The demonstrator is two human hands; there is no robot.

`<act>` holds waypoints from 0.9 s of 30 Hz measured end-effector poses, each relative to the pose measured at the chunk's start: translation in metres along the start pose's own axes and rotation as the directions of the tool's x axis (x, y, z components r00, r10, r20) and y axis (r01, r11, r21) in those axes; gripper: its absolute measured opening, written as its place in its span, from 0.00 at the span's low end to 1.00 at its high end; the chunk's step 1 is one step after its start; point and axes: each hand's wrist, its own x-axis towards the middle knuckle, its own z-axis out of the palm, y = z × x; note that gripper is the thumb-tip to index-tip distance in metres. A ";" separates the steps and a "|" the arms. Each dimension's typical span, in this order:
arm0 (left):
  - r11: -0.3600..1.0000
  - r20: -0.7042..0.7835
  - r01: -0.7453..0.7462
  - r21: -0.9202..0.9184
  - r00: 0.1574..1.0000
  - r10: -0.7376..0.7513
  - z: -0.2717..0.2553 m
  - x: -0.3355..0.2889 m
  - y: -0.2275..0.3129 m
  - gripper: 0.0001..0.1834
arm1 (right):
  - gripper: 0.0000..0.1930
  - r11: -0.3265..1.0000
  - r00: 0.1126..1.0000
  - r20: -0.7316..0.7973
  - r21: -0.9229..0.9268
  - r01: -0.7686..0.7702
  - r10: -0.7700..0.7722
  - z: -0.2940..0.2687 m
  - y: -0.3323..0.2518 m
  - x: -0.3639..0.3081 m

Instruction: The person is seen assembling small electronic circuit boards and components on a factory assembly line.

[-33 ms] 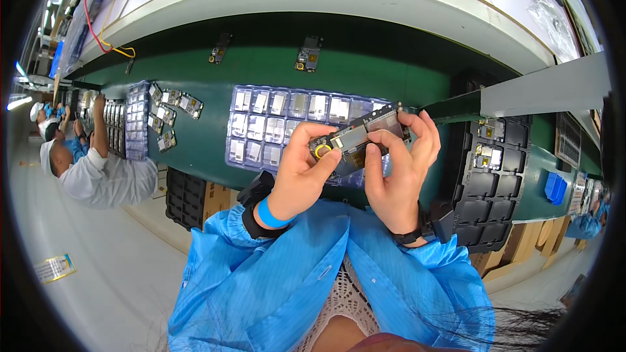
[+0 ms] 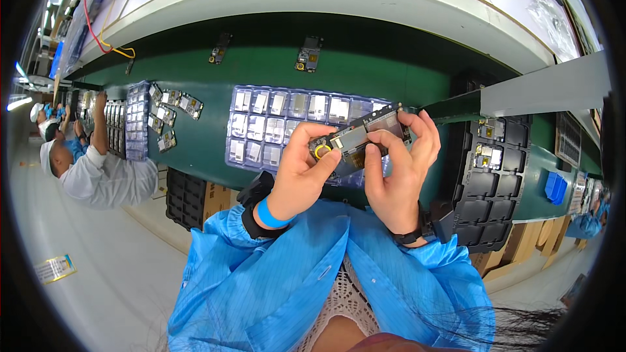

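I hold a dark circuit board (image 2: 353, 138) tilted above the bench, its right end higher. It carries silver plates and a yellow ring at its left end. My left hand (image 2: 297, 176) pinches that end, thumb beside the ring. My right hand (image 2: 399, 173) is closed round the right part, with the index fingertip on the board's face and the thumb by its lower edge. Some fingers of this hand are behind the board's right end. Beneath lies a clear plastic tray (image 2: 230, 140) with silver pieces in its compartments, partly hidden by my hands.
Loose circuit boards (image 2: 190, 105) lie at left; two more, one here (image 2: 308, 54), lie at the back. A black tray (image 2: 502, 211) holding boards stands right, below a grey bar (image 2: 544, 88). A blue bin (image 2: 555, 187) is farther right. A white-clad person (image 2: 101, 176) works at left.
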 end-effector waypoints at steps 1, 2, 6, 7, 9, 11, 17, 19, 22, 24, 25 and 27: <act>1.000 0.015 -0.004 -0.011 1.000 0.004 0.000 0.000 0.000 0.14 | 0.07 1.000 1.000 0.002 -0.002 0.009 -0.009 -0.001 0.000 0.000; 1.000 0.017 -0.003 -0.010 1.000 0.003 -0.001 0.000 -0.001 0.14 | 0.07 1.000 1.000 0.002 -0.002 0.007 -0.007 -0.001 0.001 0.000; 0.994 0.048 0.021 -0.103 0.999 -0.016 -0.003 0.002 -0.002 0.15 | 0.15 0.977 0.996 -0.007 0.194 -0.086 0.089 -0.003 0.011 0.008; 0.995 0.062 0.045 -0.093 0.997 -0.039 -0.004 0.002 -0.001 0.15 | 0.17 0.936 0.986 0.021 0.310 -0.166 0.168 -0.004 0.015 0.012; 0.993 0.075 0.081 -0.083 0.994 -0.075 -0.002 0.005 0.005 0.15 | 0.20 0.694 0.888 0.319 0.555 -0.458 0.331 -0.004 0.026 0.018; 0.992 0.105 0.117 -0.044 0.988 -0.112 -0.004 0.005 0.005 0.14 | 0.18 0.547 0.790 0.485 0.573 -0.610 0.375 -0.010 0.026 0.023; 0.984 0.098 0.157 -0.078 0.984 -0.150 -0.003 0.004 0.003 0.11 | 0.15 0.575 0.823 0.470 0.595 -0.562 0.319 -0.008 0.027 0.016; 0.983 0.096 0.163 -0.088 0.983 -0.155 -0.002 0.003 0.002 0.10 | 0.15 0.550 0.814 0.475 0.604 -0.577 0.334 -0.009 0.026 0.014; 0.981 0.093 0.168 -0.102 0.983 -0.159 0.000 0.000 0.002 0.10 | 0.15 0.523 0.819 0.461 0.631 -0.574 0.342 -0.010 0.024 0.010; 0.980 0.095 0.171 -0.106 0.982 -0.162 0.000 -0.003 0.002 0.10 | 0.15 0.526 0.815 0.465 0.623 -0.578 0.346 -0.014 0.022 0.008; 0.980 0.103 0.172 -0.105 0.982 -0.161 0.000 -0.004 0.001 0.10 | 0.15 0.531 0.812 0.466 0.615 -0.583 0.352 -0.015 0.021 0.006; 0.979 0.118 0.175 -0.101 0.979 -0.163 0.000 -0.005 0.000 0.10 | 0.15 0.541 0.803 0.474 0.596 -0.594 0.361 -0.018 0.021 0.004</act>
